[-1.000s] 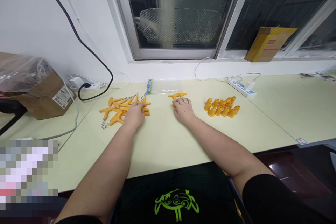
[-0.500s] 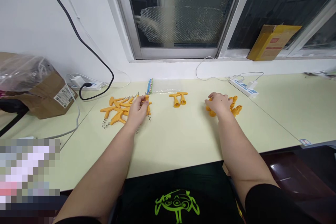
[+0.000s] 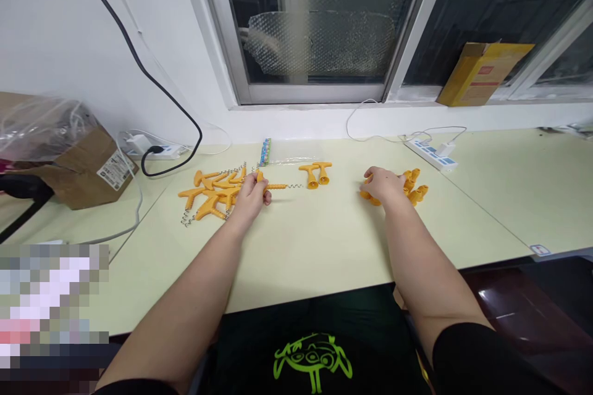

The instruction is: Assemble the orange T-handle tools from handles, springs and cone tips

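Observation:
A yellow T-handled corkscrew (image 3: 277,186) is pinched in my left hand (image 3: 251,194), its wire spiral pointing right. Just left of that hand lies a pile of similar yellow corkscrews (image 3: 210,203) with bare metal spirals. My right hand (image 3: 383,185) is curled over a group of yellow plastic sleeves (image 3: 417,193); its fingers close around one at the left side, partly hidden. Between my hands, two yellow corkscrews with sleeves fitted (image 3: 312,178) rest side by side.
Behind the paired pieces lies a clear plastic bag (image 3: 296,152). Power strips stand at back right (image 3: 430,153) and back left (image 3: 169,152), with cables around them. A cardboard box (image 3: 88,166) is at the left; a yellow carton (image 3: 484,74) leans on the window.
My left hand has shifted slightly right and turned the corkscrew, so its spiral now points right instead of toward me. My right hand has barely moved, still at the sleeves.

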`<state>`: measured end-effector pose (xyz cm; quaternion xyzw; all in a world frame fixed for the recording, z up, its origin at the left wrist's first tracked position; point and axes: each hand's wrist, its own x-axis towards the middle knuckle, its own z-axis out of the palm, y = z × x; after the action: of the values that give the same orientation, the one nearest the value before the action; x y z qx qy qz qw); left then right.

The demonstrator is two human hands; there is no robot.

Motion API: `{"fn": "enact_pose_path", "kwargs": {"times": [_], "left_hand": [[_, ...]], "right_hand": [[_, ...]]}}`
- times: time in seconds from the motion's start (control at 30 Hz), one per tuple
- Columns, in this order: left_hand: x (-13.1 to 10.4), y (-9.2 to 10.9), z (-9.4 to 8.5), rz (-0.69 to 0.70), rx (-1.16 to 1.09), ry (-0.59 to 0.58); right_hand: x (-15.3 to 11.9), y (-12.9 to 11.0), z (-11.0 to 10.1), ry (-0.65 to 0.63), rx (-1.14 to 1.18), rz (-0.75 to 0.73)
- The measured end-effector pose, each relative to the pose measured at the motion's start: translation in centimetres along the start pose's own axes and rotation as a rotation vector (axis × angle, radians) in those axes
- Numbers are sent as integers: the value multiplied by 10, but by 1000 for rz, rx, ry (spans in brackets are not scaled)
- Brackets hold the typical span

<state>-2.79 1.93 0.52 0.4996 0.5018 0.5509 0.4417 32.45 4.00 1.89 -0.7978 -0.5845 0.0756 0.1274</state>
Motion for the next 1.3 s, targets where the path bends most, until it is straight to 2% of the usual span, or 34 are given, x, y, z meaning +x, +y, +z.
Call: {"fn": "enact_pose_path", "kwargs": {"times": [0.1, 0.2, 0.3, 0.43, 0.57, 0.77, 0.9, 0.97, 1.13, 1.3], "left_hand": [[-1, 1, 1, -13, -24, -10], [0, 0, 1, -19, -69, -23], [2, -5, 2, -34, -139, -62], [2, -11, 4, -66, -184, -111], [-1, -12, 7, -63, -167, -149], [-4, -12, 9, -62, -140, -177], [-4, -15, 9, -56, -116, -179], [-3, -15, 9, -55, -108, -175], [-2, -17, 10, -55, -100, -185], [-7, -17, 14, -79, -117, -233]], "right_hand": [[-2, -2, 2, 58, 129, -99], [-9, -15, 10, 59, 453, -373], [-24, -35, 24, -109, 756, -606], [-44, -58, 39, -275, 823, -741], [-52, -67, 45, -289, 834, -748], [-47, -66, 52, -285, 880, -677], [-43, -68, 56, -138, 821, -787], [-44, -71, 55, -88, 836, -792], [-48, -73, 53, -116, 882, -684], [-48, -74, 56, -113, 819, -765]]}}
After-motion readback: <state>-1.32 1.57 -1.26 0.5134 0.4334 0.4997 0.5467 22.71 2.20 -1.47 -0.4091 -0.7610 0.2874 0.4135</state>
